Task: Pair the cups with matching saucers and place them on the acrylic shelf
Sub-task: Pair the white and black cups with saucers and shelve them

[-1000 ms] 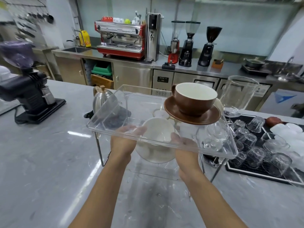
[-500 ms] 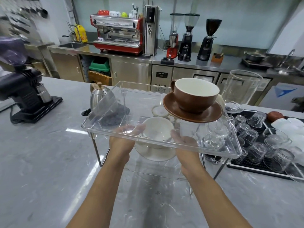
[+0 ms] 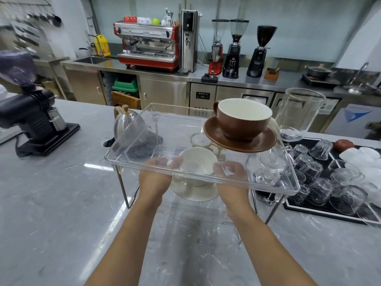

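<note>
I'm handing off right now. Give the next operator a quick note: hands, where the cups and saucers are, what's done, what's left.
Left hand and right hand hold the white saucer from either side, with the white cup on it, under the top tray of the acrylic shelf.
Done: brown cup sits on the brown saucer on the shelf's top tray, right rear.
Left: set the white pair down on a shelf level and let go. Whether it already rests on something cannot be told.
</note>
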Available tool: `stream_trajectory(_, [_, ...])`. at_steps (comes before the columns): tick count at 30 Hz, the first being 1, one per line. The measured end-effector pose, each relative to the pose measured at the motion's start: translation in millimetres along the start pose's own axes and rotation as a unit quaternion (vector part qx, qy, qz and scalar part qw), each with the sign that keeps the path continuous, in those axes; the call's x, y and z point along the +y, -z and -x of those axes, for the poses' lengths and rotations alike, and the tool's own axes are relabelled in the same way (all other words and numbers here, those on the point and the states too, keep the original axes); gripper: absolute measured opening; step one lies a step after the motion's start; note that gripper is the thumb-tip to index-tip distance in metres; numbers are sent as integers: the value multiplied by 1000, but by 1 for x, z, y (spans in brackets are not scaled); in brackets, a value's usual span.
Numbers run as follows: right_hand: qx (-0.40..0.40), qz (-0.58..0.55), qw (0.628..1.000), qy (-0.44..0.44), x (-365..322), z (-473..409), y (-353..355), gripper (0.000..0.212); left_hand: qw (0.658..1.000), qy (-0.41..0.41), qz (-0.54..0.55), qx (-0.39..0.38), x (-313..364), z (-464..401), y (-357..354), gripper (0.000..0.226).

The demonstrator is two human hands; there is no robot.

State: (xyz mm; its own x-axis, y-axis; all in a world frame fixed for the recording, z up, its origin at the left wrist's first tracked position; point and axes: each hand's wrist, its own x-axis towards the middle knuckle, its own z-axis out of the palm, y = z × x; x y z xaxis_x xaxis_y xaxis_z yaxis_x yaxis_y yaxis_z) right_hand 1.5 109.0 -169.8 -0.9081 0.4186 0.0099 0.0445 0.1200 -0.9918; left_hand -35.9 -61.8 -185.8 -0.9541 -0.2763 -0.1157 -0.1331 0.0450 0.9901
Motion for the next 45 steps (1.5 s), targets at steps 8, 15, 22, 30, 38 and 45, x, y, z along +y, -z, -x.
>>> stream_trajectory(8, [19, 59, 997, 47, -7, 11, -2, 30, 995, -50, -54, 67, 10, 27, -2, 50])
stream_trajectory(15, [-83, 164, 972, 148, -6, 43, 7, 44, 939, -257, -210, 90, 2, 71, 8, 30])
stream_trajectory(22, [-154, 359, 876, 281, 12, 79, 29, 66, 886, -344, -308, 34, -40, 105, 24, 42])
stream_trajectory(30, [-174, 412, 845, 294, 43, 123, 55, 64, 843, -350, -408, -19, -71, 155, 32, 58])
stream_trajectory(38, [-174, 407, 858, 261, 69, 156, 84, 65, 848, -305, -429, -57, -91, 191, 31, 69])
stream_trajectory(45, [-151, 423, 866, 220, 93, 180, 119, 66, 859, -297, -404, -102, -109, 223, 16, 69])
